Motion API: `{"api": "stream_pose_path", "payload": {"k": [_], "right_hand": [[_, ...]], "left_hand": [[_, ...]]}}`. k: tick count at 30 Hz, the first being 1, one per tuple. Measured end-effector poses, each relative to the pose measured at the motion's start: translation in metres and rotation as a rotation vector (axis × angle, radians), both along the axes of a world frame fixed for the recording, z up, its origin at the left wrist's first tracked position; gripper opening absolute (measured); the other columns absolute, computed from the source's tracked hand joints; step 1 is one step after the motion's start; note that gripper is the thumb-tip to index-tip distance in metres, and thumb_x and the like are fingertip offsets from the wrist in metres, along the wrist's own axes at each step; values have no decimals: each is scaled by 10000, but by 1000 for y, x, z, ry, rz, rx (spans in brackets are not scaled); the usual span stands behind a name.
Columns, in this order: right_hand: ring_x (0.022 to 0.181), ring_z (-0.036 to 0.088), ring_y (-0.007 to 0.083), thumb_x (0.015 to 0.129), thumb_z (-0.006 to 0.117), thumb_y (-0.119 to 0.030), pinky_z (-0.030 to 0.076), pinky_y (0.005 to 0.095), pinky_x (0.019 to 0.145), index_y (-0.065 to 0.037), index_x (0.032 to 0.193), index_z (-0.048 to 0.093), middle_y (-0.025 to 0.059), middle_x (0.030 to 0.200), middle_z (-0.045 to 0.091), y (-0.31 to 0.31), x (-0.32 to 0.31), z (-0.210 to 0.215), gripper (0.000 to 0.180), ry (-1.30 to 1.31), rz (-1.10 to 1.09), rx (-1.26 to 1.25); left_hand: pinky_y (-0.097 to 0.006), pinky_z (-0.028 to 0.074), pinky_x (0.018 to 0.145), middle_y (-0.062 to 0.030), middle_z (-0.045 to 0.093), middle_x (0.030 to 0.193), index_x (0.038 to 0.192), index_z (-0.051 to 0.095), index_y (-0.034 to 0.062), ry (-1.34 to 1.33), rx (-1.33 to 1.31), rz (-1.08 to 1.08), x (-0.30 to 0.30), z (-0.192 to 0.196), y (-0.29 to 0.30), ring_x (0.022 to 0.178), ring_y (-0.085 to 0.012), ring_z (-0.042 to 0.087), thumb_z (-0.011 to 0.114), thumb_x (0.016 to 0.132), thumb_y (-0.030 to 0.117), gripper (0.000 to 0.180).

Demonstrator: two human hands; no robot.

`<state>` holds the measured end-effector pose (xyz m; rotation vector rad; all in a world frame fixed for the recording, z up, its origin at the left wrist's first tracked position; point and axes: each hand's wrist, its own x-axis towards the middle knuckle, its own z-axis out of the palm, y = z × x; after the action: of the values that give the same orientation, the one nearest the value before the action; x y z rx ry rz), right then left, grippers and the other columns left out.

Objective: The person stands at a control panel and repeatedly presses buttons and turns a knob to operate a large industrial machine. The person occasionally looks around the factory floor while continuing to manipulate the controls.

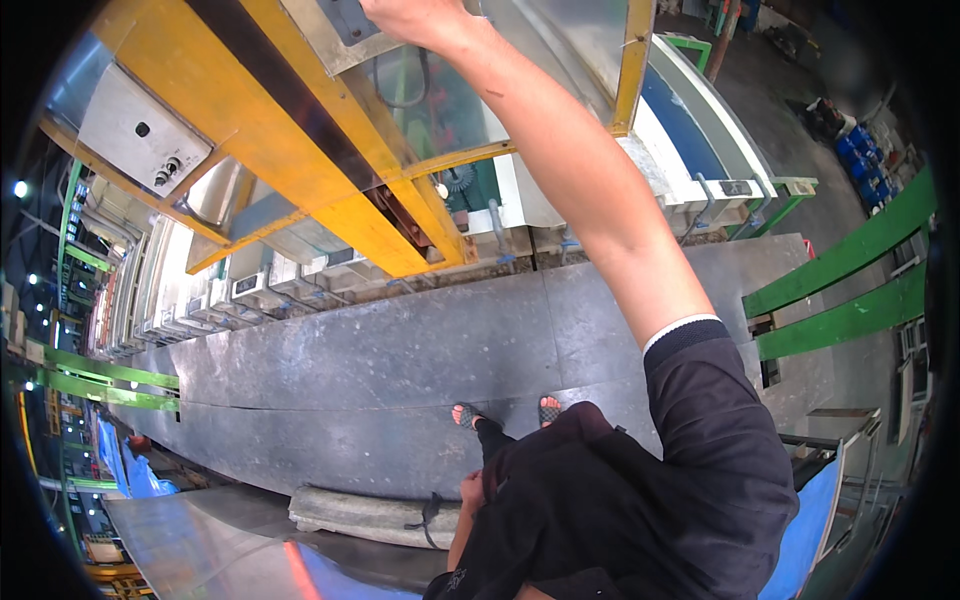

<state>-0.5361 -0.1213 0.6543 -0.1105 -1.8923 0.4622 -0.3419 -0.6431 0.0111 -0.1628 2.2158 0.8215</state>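
My right arm stretches up and forward to a metal control panel (345, 25) on a yellow steel frame (290, 150). The top edge of the picture cuts off my right hand (415, 18) at the panel, so its fingers are hidden. Low at my side, next to my dark trousers, hangs my left hand (472, 490). Its fingers look curled in, and I see nothing in them. A second light-coloured panel (145, 130) with a black button and small switches is mounted on the frame to the left.
A row of white tanks (250, 285) with pipes and blue valve handles runs along the grey metal walkway (360, 360). Green rails (850, 270) stand at both ends. Behind me lies a long grey wrapped roll (360, 515). Blue crates (865, 165) are stacked far right.
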Motion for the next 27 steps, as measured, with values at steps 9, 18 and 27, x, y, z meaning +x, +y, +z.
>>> {"api": "stream_pose_path", "payload": {"k": [9,18,27], "right_hand": [[803,565,409,860,436,-315,436,476,695,-54,1021,494,237,828,589,-4,1,-1,312,15,51,-28],[896,549,345,826,533,-223,453,399,729,-66,985,519,182,952,574,20,-23,-49,224,309,142,324],[772,575,391,842,502,-282,452,452,655,-75,998,532,221,786,593,6,-14,-18,261,147,78,21]], "left_hand": [[-311,467,693,-142,647,853,988,617,-5,6,37,-6,1,7,4,792,-190,617,575,795,283,349],[-310,465,706,-138,647,865,999,614,2,-33,50,57,3,-20,-10,814,-192,616,579,790,309,373],[-310,459,719,-145,641,887,1006,609,4,-42,31,6,-3,-18,-5,836,-204,611,570,794,319,382]]}}
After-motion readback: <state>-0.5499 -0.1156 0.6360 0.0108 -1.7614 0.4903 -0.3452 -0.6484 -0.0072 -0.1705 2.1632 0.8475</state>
